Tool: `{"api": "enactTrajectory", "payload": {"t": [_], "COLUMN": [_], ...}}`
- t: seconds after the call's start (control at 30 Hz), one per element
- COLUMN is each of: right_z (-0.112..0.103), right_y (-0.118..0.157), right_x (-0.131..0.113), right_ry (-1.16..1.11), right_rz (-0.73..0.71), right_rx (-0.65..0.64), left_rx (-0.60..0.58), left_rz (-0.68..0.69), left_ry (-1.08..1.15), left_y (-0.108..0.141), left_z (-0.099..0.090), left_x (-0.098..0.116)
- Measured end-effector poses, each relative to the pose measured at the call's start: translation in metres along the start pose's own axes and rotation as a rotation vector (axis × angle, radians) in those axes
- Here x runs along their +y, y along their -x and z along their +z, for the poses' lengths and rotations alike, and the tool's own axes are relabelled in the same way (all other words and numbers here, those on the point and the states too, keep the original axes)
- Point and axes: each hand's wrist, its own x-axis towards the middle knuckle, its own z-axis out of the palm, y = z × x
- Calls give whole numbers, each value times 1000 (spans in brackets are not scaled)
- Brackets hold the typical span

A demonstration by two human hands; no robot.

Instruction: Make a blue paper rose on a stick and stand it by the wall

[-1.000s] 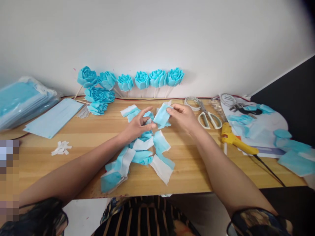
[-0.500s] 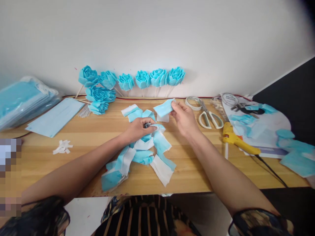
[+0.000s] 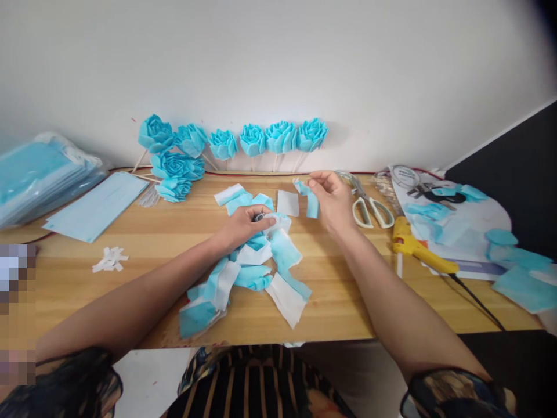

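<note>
My right hand (image 3: 334,200) is closed in a pinch on a blue fabric piece (image 3: 312,204), which hangs bent from the fingertips just above the table. Left of it, a white square piece (image 3: 288,204) lies flat on the wood. My left hand (image 3: 248,227) rests over the pile, thumb and fingers closed on a white-and-blue fabric piece (image 3: 278,223). A small dark, shiny object (image 3: 260,217) shows between those fingers; its kind is unclear. Loose blue and white fabric pieces (image 3: 256,254) spread below and around the left hand.
Blue fabric flowers on sticks (image 3: 252,140) lean along the wall. At left are a bag of face masks (image 3: 43,180), flat blue sheets (image 3: 98,206) and white scraps (image 3: 110,259). Scissors (image 3: 372,212), a yellow glue gun (image 3: 424,252) and blue cut pieces (image 3: 526,278) lie at right.
My right hand has shifted slightly right, and its blue piece has turned from spread out to hanging bent. The white square is now uncovered. My left hand has barely moved.
</note>
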Motion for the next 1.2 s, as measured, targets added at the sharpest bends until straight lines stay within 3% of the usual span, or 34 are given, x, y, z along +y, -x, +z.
{"api": "enactTrajectory", "payload": {"t": [0.13, 0.37, 0.5, 0.57, 0.7, 0.8, 0.9, 1.03, 1.2], "right_z": [-1, 1, 7, 7, -4, -11, -9, 2, 7], "right_y": [6, 12, 19, 19, 7, -2, 0, 13, 16], "right_x": [-13, -32, -40, -39, -25, -12, -11, -23, -22], "right_ry": [69, 281, 275, 263, 205, 369, 605, 681, 632], "right_rz": [-4, -333, -380, -333, -122, -107, -255, -429, -427], "right_rx": [-83, -433, -595, -553, -263, -148, -138, -239, -226], "left_rx": [4, -20, 9, 11, 21, 32, 44, 8, 18], "left_rz": [1, 28, 52, 46, 30, 79, 100, 39, 52], "left_ry": [28, 76, 59, 75, 118, 177, 205, 363, 426], "left_y": [-1, -2, -2, -1, 0, -1, -2, -3, -4], "left_z": [-1, -2, -2, -2, -3, -5, -6, -5, -3], "left_x": [-2, -4, -1, 1, 0, -4, -7, -5, -4]}}
